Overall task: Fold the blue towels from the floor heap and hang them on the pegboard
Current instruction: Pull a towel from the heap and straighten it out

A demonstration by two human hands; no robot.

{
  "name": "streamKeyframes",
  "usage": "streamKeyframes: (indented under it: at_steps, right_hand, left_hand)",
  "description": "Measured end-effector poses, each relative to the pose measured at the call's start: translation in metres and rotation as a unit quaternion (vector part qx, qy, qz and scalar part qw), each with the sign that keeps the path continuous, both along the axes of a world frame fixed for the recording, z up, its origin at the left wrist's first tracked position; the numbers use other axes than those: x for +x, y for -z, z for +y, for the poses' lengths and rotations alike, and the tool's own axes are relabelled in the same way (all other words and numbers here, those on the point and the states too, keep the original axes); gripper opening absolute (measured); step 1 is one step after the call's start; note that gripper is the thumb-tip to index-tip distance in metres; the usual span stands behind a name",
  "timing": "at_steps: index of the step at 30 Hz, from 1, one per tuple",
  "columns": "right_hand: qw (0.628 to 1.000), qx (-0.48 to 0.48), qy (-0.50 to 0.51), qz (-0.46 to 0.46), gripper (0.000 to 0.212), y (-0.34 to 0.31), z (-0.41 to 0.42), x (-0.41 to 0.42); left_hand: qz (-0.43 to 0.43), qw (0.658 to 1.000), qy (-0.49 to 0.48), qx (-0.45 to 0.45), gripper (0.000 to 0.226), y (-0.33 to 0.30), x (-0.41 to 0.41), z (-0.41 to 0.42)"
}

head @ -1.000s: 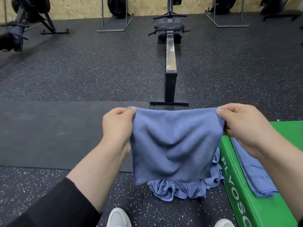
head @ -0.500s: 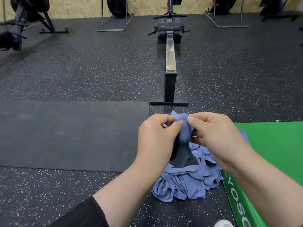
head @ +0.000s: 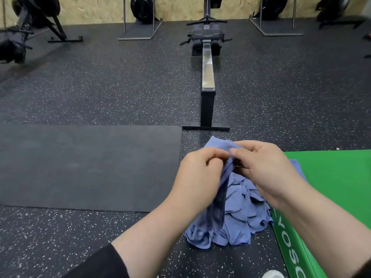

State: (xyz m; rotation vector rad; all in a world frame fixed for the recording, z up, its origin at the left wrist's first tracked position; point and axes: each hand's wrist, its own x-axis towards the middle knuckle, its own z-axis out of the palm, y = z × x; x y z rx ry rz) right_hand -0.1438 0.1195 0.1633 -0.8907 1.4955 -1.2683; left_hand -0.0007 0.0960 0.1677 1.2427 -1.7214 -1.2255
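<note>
Since a second ago: towel (head: 221, 189) no longer spread wide, now gathered into a narrow hanging fold; hands brought together. Left hand (head: 198, 175) and right hand (head: 267, 169) both pinch its top edge with curled fingers, above the heap (head: 241, 221) on the floor, left of the green box (head: 331, 187).

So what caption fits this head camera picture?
Both hands, left hand and right hand, pinch a blue towel above the floor heap.
</note>
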Motion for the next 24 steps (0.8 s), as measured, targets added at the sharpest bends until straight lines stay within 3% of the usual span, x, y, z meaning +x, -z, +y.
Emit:
streamKeyframes:
  at_steps: [3,7,10,15,17,21,24]
  right_hand:
    - [0.996,0.011,-0.01,0.09,0.021,-0.001,-0.002,-0.007]
    - [0.966,-0.011,-0.065,0.252,0.022,-0.008,-0.001,-0.016]
    - [0.954,-0.025,-0.074,0.288,0.026,-0.011,0.001,-0.021]
    - [0.945,-0.046,-0.096,0.309,0.027,-0.012,0.003,-0.029]
    - [0.944,-0.05,-0.109,0.306,0.026,-0.015,0.004,-0.03]
    - [0.942,-0.045,-0.106,0.315,0.025,-0.014,0.004,-0.039]
    - [0.934,-0.024,-0.1,0.343,0.023,-0.007,0.002,-0.046]
  left_hand:
    - [0.059,0.995,-0.057,0.054,0.028,0.002,0.007,-0.012]
    - [-0.102,0.992,-0.026,-0.073,0.021,0.0,0.031,-0.039]
    - [-0.205,0.967,0.062,-0.139,0.025,0.002,0.043,-0.046]
    - [-0.261,0.943,0.154,-0.138,0.015,0.008,0.044,-0.04]
    - [-0.291,0.934,0.171,-0.118,0.003,0.009,0.045,-0.04]
    - [-0.377,0.904,0.168,-0.11,0.024,0.01,0.053,-0.047]
    - [-0.339,0.922,0.127,-0.139,0.025,0.001,0.057,-0.05]
